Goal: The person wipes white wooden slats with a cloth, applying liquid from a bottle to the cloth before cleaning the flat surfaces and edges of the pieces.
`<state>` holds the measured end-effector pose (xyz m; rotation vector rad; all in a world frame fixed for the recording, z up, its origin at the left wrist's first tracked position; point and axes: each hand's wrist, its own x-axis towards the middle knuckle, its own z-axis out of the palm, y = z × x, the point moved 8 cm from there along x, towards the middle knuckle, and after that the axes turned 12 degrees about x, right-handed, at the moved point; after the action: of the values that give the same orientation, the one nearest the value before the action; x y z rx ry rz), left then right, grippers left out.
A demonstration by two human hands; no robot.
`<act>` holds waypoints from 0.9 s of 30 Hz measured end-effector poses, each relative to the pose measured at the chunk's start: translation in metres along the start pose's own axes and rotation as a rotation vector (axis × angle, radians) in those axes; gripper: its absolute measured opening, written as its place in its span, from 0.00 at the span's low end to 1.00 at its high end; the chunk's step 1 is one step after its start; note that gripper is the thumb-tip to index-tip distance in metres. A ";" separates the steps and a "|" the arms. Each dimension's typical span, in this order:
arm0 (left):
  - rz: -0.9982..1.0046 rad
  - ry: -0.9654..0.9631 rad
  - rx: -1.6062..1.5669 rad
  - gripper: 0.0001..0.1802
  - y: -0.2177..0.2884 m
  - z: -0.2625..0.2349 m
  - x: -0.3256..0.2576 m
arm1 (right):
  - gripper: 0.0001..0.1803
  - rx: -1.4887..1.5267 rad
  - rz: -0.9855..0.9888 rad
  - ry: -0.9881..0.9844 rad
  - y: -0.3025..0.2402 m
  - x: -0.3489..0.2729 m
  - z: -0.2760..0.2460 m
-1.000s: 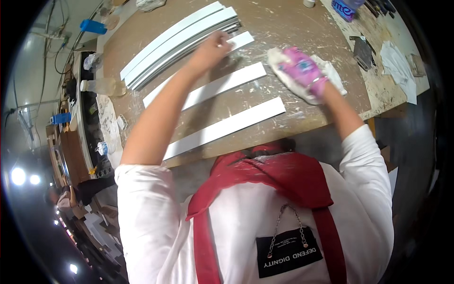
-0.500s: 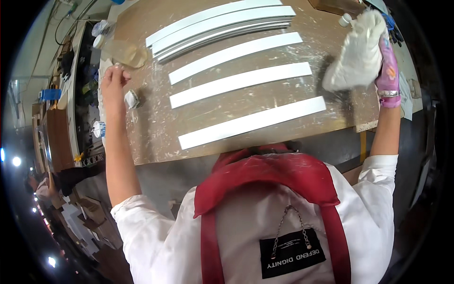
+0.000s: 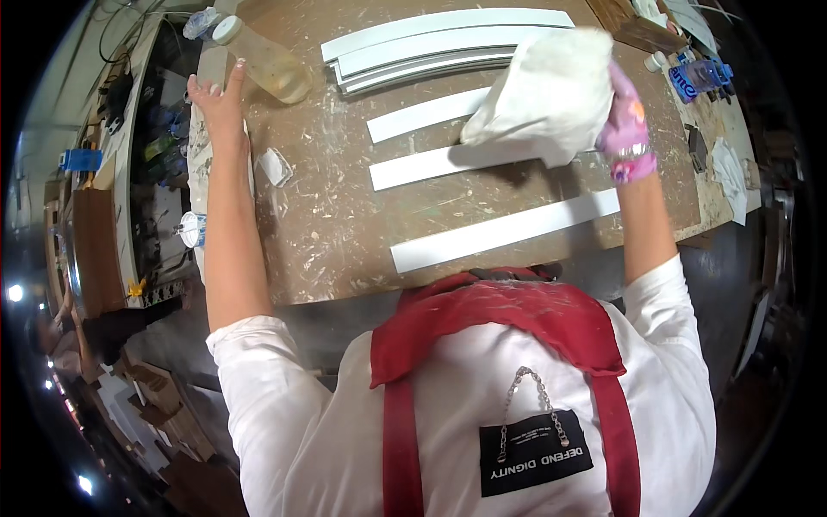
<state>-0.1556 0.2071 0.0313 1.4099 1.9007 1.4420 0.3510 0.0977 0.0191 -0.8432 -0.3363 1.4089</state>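
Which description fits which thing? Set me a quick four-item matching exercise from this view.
Things:
1. left hand
2. right hand
3. bottle
4. stacked strips

Descriptions:
A. white, lying on the brown tabletop
B. gloved, gripping a white cloth
C. see-through, with a white cap
D. bare, fingers spread

Pairs: 1-D, 2-B, 3-C, 4-A

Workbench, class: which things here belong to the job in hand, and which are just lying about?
In use:
- white cloth, in the gloved right hand
- white strips
- perhaps the clear bottle beside the left hand

Apparently lying about:
- purple-blue bottle
- crumpled wad
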 end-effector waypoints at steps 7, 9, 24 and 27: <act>0.189 -0.208 0.084 0.36 -0.040 0.084 0.055 | 0.21 0.265 0.232 -0.051 0.087 -0.039 -0.034; 0.357 -0.186 0.111 0.31 -0.045 0.081 0.068 | 0.19 0.378 0.339 0.020 0.116 -0.042 -0.037; 1.194 -0.575 0.491 0.33 0.116 0.110 -0.183 | 0.20 0.597 0.346 0.016 0.131 -0.055 0.024; 1.244 -0.640 0.627 0.34 0.111 0.114 -0.199 | 0.21 0.606 0.354 -0.075 0.138 -0.057 0.030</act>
<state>0.0707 0.0905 0.0290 3.1612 0.9950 0.4580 0.2216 0.0448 -0.0402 -0.3559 0.1969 1.7448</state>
